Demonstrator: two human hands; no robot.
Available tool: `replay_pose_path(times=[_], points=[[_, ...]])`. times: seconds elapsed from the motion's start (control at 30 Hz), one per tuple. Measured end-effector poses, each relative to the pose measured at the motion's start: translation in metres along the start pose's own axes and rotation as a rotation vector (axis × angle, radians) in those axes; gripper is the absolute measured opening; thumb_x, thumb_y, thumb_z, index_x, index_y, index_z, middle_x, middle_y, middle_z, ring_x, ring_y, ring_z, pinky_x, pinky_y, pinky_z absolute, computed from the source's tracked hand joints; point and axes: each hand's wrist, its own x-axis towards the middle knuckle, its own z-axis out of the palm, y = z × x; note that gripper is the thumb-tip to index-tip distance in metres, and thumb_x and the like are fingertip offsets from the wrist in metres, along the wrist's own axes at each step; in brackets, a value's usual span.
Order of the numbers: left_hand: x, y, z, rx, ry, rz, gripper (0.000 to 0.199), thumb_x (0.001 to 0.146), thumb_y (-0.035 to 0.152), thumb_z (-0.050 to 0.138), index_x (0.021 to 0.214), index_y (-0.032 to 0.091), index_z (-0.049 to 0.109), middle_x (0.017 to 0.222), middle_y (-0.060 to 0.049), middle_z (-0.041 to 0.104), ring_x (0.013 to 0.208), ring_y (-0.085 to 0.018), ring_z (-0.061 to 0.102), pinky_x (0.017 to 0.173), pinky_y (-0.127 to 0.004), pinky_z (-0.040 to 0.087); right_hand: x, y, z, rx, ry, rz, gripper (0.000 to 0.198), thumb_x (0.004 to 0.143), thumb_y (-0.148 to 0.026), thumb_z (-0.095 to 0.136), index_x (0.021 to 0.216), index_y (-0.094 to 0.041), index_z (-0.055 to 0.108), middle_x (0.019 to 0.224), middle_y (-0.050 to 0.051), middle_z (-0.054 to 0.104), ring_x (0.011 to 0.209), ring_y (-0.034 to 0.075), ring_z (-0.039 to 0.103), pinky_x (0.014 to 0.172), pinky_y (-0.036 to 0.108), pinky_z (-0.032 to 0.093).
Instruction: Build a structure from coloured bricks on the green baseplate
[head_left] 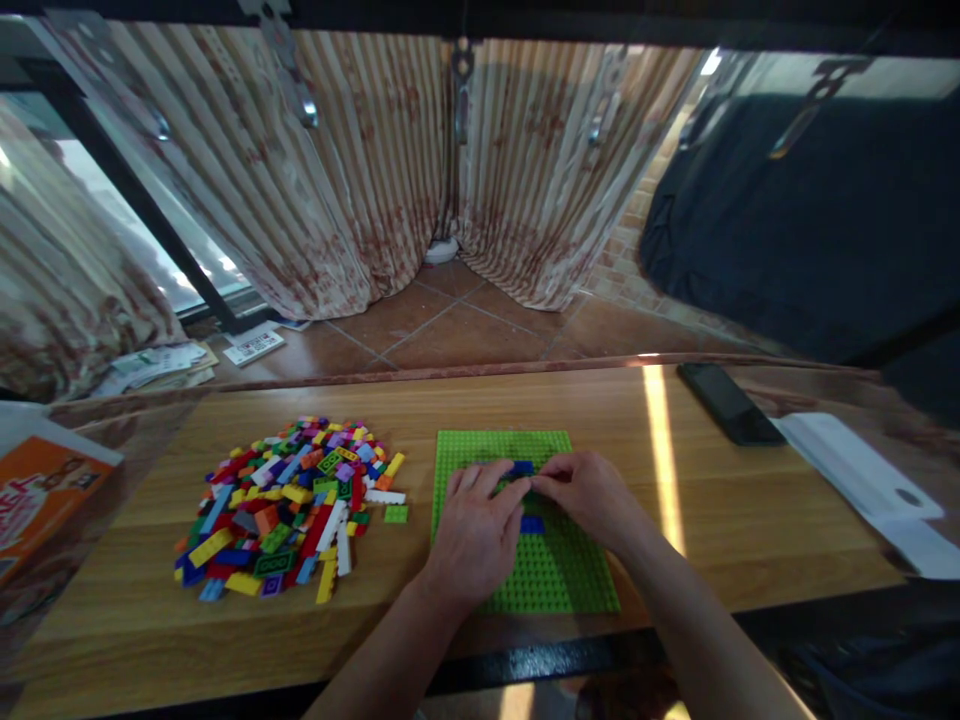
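A green studded baseplate (559, 585) lies on the wooden table in front of me. My left hand (480, 525) rests over its left half with fingers bent, the tips close to a blue brick (521, 467) on the upper part of the plate. From the right, my right hand (589, 492) meets it in a pinch, thumb and index finger pressed together beside that brick. Whatever lies between the fingertips of both hands is too small and covered to make out. Below them, a second blue brick (532, 525) sits on the plate, partly hidden by the left hand.
A large pile of mixed bricks (292, 505) lies left of the plate, with a small light green brick (396, 514) at its edge. Toward the right are a black phone (731, 405) and a white flat object (862, 470). An orange and white package (49, 490) is at far left.
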Motion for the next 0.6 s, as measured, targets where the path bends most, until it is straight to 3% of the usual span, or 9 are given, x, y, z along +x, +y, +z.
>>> replay_pose_path(times=[0.6], points=[[-0.001, 0.0064, 0.0032, 0.039, 0.012, -0.022, 0.023, 0.092, 0.018, 0.049, 0.105, 0.018, 0.068, 0.128, -0.008, 0.061, 0.112, -0.026, 0.054, 0.097, -0.048, 0.044, 0.0091, 0.0083, -0.0006, 0.117, -0.091, 0.014, 0.021, 0.075, -0.037, 0.067, 0.066, -0.019, 0.073, 0.052, 0.0, 0.063, 0.047, 0.012, 0.055, 0.048, 0.023, 0.038]])
